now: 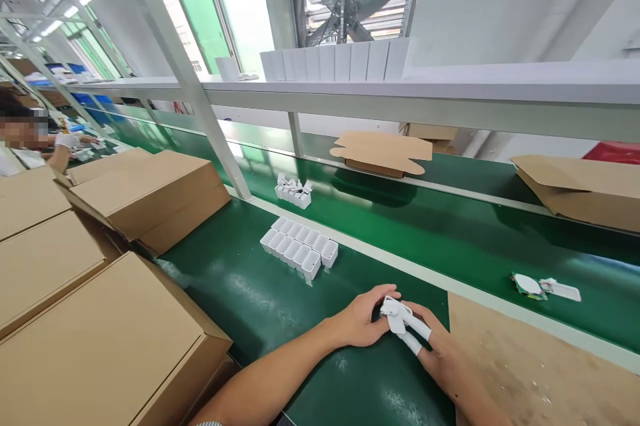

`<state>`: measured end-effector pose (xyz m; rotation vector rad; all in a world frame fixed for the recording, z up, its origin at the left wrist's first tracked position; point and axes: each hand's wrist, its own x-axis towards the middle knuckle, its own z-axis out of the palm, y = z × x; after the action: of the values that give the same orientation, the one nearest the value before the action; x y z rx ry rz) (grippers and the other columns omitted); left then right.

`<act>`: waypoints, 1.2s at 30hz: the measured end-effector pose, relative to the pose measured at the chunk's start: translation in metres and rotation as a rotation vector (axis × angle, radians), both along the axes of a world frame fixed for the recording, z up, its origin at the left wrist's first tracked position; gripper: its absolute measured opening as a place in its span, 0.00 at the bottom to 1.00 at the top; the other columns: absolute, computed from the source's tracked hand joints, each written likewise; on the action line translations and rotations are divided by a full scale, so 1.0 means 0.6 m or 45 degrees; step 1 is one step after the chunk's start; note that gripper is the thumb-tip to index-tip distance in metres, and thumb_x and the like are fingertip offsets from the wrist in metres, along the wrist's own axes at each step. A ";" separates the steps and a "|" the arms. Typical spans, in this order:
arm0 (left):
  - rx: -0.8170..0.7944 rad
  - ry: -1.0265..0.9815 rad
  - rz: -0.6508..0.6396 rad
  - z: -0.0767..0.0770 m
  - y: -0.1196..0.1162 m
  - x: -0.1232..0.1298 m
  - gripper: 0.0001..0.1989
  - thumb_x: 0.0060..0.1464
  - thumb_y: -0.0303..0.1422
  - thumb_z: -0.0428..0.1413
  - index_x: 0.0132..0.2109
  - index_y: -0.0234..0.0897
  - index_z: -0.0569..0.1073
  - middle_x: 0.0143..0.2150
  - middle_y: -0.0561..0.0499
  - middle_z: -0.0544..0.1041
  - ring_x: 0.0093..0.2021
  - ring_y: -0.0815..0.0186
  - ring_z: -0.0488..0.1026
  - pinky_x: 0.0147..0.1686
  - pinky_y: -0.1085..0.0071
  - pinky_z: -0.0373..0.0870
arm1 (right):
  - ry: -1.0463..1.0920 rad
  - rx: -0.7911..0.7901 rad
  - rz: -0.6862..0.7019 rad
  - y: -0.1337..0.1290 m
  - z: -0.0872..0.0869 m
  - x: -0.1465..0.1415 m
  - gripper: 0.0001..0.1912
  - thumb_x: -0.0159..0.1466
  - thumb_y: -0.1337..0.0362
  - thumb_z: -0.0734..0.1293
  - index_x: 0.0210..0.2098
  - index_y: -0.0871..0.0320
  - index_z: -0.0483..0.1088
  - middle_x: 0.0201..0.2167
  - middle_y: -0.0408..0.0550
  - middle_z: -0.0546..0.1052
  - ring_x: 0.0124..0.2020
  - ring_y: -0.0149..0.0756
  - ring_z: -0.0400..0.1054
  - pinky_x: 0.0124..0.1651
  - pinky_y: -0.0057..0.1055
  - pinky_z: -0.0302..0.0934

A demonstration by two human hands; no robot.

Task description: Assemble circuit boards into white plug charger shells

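Note:
My left hand (361, 321) and my right hand (440, 351) meet over the green work surface (260, 306) and together hold a small white plastic part (394, 314). White finger cots cover some fingertips of my right hand. Just beyond my hands stands a white tray (300, 248) of several small open compartments. Farther back sits a second small white tray (294, 192) with white pieces sticking out of it.
Brown cardboard cartons (100, 319) are stacked along the left. A green conveyor belt (450, 226) runs behind, carrying flat cardboard (383, 153), a carton (585, 193) and small white items (545, 287). A cardboard sheet (525, 359) lies at right. Another person (30, 143) works far left.

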<state>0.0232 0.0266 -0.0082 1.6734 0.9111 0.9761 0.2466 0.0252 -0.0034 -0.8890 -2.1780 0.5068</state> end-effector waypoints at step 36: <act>0.026 0.165 0.173 0.015 -0.013 0.003 0.41 0.61 0.44 0.59 0.74 0.39 0.53 0.64 0.41 0.74 0.59 0.51 0.74 0.61 0.52 0.72 | 0.040 -0.135 -0.307 -0.002 -0.027 -0.005 0.18 0.63 0.61 0.63 0.52 0.43 0.73 0.42 0.45 0.82 0.30 0.41 0.79 0.26 0.30 0.74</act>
<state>0.0248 0.0190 0.0005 1.7259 1.1165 0.9783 0.2433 0.0241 -0.0193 -1.1752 -1.9961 0.5164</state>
